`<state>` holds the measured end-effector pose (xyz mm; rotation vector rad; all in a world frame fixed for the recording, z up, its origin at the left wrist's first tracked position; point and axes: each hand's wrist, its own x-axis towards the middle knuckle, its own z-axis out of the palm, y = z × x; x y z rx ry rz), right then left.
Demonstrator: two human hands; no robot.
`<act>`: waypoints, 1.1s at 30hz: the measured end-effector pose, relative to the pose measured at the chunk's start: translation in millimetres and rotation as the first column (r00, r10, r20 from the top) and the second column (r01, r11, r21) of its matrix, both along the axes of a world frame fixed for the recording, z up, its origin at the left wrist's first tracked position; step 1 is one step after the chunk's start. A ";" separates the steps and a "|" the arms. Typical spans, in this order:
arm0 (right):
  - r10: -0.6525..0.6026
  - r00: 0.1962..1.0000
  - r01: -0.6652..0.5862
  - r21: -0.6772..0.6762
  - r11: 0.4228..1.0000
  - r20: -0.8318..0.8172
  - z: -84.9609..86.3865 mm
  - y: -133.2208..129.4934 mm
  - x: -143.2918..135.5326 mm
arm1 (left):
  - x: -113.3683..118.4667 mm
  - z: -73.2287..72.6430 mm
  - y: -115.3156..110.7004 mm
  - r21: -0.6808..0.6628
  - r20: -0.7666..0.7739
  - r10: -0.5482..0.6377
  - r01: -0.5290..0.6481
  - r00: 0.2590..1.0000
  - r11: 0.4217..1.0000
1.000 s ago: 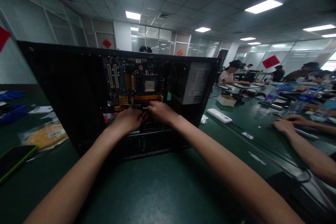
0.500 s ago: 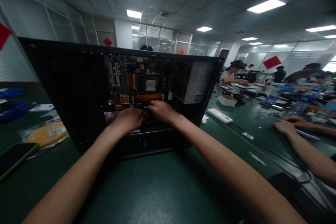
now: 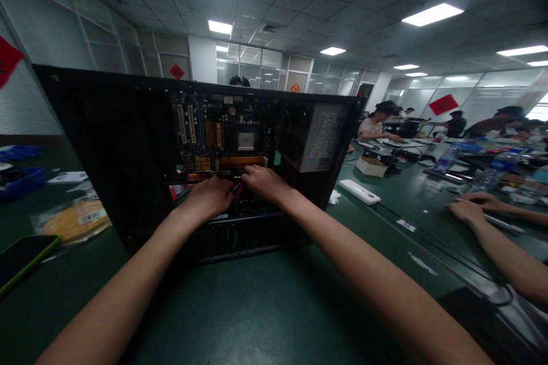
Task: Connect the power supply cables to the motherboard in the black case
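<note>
Motherboard (image 3: 228, 134) and power supply (image 3: 323, 138) already sit inside the computer case (image 3: 103, 142), frame centre, while my left hand (image 3: 212, 194) and right hand (image 3: 262, 181) curl at wires (image 3: 237, 189), handling apparently unfinished, my grip's hold too hidden to tell.

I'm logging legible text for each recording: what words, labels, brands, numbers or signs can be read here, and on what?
No text reads clearly.
Power supply label: print too small.
Bag label: barcode visible, any digits too small.
Two red diamond signs: markings too small.
Red sheet at right: dark marks, blurred.
White device: small mark, unreadable.
</note>
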<state>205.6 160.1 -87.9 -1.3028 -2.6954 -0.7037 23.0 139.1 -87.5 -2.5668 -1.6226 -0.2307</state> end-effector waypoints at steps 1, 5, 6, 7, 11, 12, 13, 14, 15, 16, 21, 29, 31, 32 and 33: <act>0.001 1.000 -0.001 0.006 1.000 0.021 0.1 0.1 -0.2 | -0.1 -0.6 0.7 0.009 0.001 -0.005 0.005 1.000 1.000; 0.013 0.999 -0.013 0.017 1.000 0.047 -0.2 1.0 -0.7 | -0.1 -1.7 3.0 0.019 0.007 -0.018 0.018 1.000 1.000; 0.012 0.999 -0.013 0.022 1.000 0.036 -0.2 1.1 -0.8 | 0.0 -1.3 2.9 0.008 0.010 -0.020 0.020 1.000 1.000; 0.010 1.000 -0.011 0.029 1.000 0.021 -0.1 1.1 -1.0 | 0.1 -0.8 2.6 -0.006 0.011 -0.024 0.024 1.000 1.000; 0.005 1.000 -0.005 0.027 1.000 -0.004 1.9 0.3 -2.0 | -0.8 -0.4 1.1 -0.022 0.016 -0.034 0.034 0.999 0.999; 0.007 1.000 -0.006 0.022 1.000 -0.001 2.6 0.1 -2.2 | -1.4 -1.2 1.4 -0.019 0.018 -0.035 0.035 0.999 0.999; 0.009 1.000 -0.009 0.017 1.000 0.004 3.3 -0.1 -2.2 | -2.2 -2.5 2.1 -0.015 0.023 -0.039 0.040 0.999 0.999; 0.010 1.000 -0.010 0.013 1.000 0.006 4.1 -0.4 -2.1 | -3.1 -4.0 3.1 -0.009 0.033 -0.047 0.047 0.998 0.999; 0.011 1.000 -0.011 0.009 1.000 0.005 4.8 -0.7 -1.9 | -4.2 -5.7 4.4 -0.008 0.044 -0.059 0.059 0.997 0.998; 0.011 1.000 -0.011 0.008 1.000 0.001 5.4 -1.2 -1.6 | -5.3 -7.3 5.8 -0.006 0.057 -0.071 0.071 0.996 0.997; -0.005 1.000 0.004 -0.018 1.000 -0.014 7.0 -3.2 -2.0 | -9.6 -12.3 11.1 -0.030 0.080 -0.108 0.110 0.991 0.993; 0.044 0.998 -0.043 0.025 0.999 -0.049 0.4 -1.3 3.1 | -10.8 -11.4 10.4 -0.034 0.085 -0.103 0.106 0.991 0.994; 0.063 0.992 -0.060 0.033 0.998 -0.105 -1.3 -3.0 7.3 | -10.9 -11.0 9.3 -0.034 0.103 -0.101 0.105 0.990 0.994; 0.073 0.988 -0.070 0.031 0.997 -0.139 -2.1 -4.0 9.3 | -11.1 -11.2 9.1 -0.035 0.115 -0.101 0.106 0.988 0.994; 0.086 0.981 -0.083 0.027 0.996 -0.174 -2.9 -4.8 11.0 | -11.4 -11.7 9.2 -0.038 0.126 -0.105 0.111 0.987 0.993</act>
